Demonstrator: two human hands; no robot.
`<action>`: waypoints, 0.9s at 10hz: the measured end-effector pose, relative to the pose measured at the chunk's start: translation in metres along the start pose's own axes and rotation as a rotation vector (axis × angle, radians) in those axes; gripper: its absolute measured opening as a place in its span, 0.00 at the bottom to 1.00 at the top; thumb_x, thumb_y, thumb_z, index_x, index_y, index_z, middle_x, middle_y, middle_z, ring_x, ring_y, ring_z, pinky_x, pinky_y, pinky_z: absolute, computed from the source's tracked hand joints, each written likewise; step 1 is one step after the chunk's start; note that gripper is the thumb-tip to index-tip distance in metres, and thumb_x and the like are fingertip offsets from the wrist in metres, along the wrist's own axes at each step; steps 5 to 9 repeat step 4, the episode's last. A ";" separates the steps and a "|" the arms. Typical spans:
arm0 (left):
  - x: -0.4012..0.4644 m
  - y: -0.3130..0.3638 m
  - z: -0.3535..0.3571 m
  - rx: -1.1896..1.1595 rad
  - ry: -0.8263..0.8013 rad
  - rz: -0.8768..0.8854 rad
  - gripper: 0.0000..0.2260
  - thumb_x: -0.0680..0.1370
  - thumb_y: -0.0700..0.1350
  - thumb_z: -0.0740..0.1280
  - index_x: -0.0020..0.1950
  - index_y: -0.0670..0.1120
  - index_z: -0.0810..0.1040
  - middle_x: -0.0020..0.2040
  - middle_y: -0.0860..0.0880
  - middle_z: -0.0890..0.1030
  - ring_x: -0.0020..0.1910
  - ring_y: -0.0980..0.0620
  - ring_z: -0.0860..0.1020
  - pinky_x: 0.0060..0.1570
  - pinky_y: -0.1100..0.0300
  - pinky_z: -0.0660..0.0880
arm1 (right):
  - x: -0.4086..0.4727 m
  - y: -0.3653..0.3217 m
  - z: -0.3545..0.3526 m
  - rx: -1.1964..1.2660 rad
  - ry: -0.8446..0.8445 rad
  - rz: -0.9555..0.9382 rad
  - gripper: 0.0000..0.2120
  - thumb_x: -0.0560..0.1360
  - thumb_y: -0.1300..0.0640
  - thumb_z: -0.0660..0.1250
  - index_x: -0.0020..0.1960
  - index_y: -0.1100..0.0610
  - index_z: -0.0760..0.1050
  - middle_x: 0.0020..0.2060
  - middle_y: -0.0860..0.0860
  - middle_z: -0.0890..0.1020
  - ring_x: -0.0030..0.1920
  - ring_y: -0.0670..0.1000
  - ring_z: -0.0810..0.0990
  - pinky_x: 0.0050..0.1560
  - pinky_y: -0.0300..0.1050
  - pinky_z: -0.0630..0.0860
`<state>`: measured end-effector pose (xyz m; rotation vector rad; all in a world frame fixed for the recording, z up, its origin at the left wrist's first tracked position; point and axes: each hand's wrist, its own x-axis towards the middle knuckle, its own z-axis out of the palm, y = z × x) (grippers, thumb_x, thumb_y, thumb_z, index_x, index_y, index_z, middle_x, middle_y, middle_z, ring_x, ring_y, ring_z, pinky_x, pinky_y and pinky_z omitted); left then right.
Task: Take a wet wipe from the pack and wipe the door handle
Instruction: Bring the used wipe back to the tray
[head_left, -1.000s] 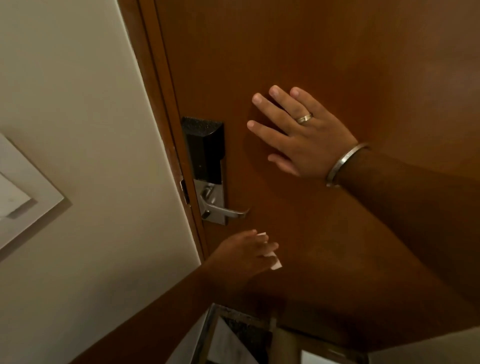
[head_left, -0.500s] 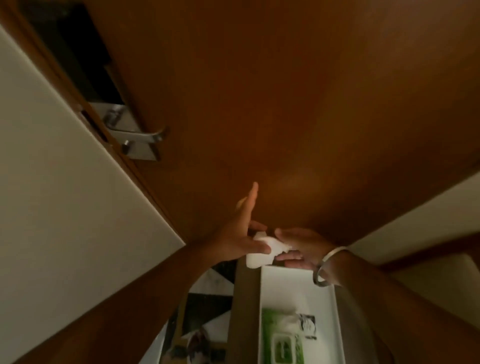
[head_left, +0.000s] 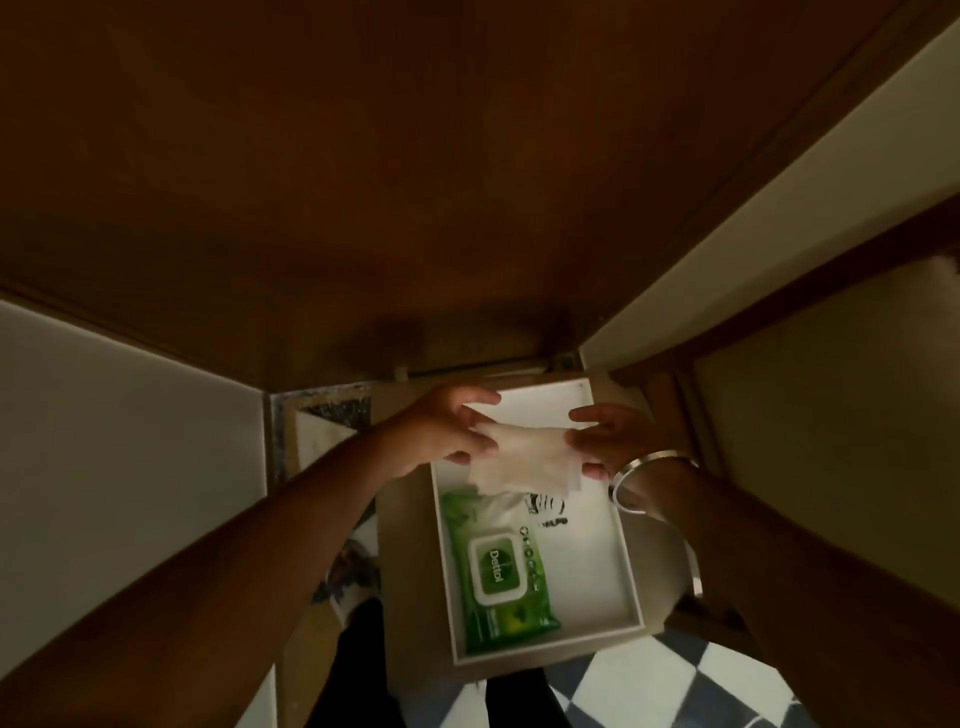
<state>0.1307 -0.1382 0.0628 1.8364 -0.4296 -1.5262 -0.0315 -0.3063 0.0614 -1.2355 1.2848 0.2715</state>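
Note:
A white wet wipe (head_left: 522, 457) is stretched flat between both hands, above the far end of a white tray (head_left: 613, 561). My left hand (head_left: 441, 434) pinches its left edge and my right hand (head_left: 605, 439), with a metal bangle at the wrist, pinches its right edge. Below the wipe, a green wet wipe pack (head_left: 496, 569) with its lid closed lies flat in the tray. The brown wooden door (head_left: 415, 182) fills the upper part of the head view. The door handle is out of frame.
The tray sits on a beige surface (head_left: 410, 597) just in front of the door. White walls (head_left: 104, 467) flank the door on both sides. A blue and white checkered floor (head_left: 665, 680) shows at the bottom right.
The view has tilted down from the door handle to the tray. My right hand came off the door, joined the left, and the crumpled wipe is now spread open between both hands.

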 end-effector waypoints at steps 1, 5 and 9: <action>0.049 -0.029 0.012 -0.010 0.131 0.003 0.26 0.71 0.30 0.72 0.67 0.42 0.71 0.51 0.44 0.80 0.47 0.48 0.80 0.41 0.57 0.79 | 0.045 0.026 0.000 -0.010 0.081 0.000 0.17 0.74 0.71 0.70 0.62 0.65 0.77 0.40 0.58 0.80 0.35 0.53 0.77 0.36 0.44 0.76; 0.056 -0.055 0.018 0.294 0.280 -0.023 0.27 0.75 0.41 0.71 0.71 0.45 0.66 0.67 0.43 0.74 0.61 0.46 0.75 0.52 0.57 0.76 | 0.062 0.042 0.018 -0.919 0.187 -0.372 0.26 0.81 0.57 0.61 0.78 0.53 0.62 0.74 0.55 0.70 0.73 0.57 0.70 0.70 0.50 0.71; 0.056 -0.055 0.018 0.294 0.280 -0.023 0.27 0.75 0.41 0.71 0.71 0.45 0.66 0.67 0.43 0.74 0.61 0.46 0.75 0.52 0.57 0.76 | 0.062 0.042 0.018 -0.919 0.187 -0.372 0.26 0.81 0.57 0.61 0.78 0.53 0.62 0.74 0.55 0.70 0.73 0.57 0.70 0.70 0.50 0.71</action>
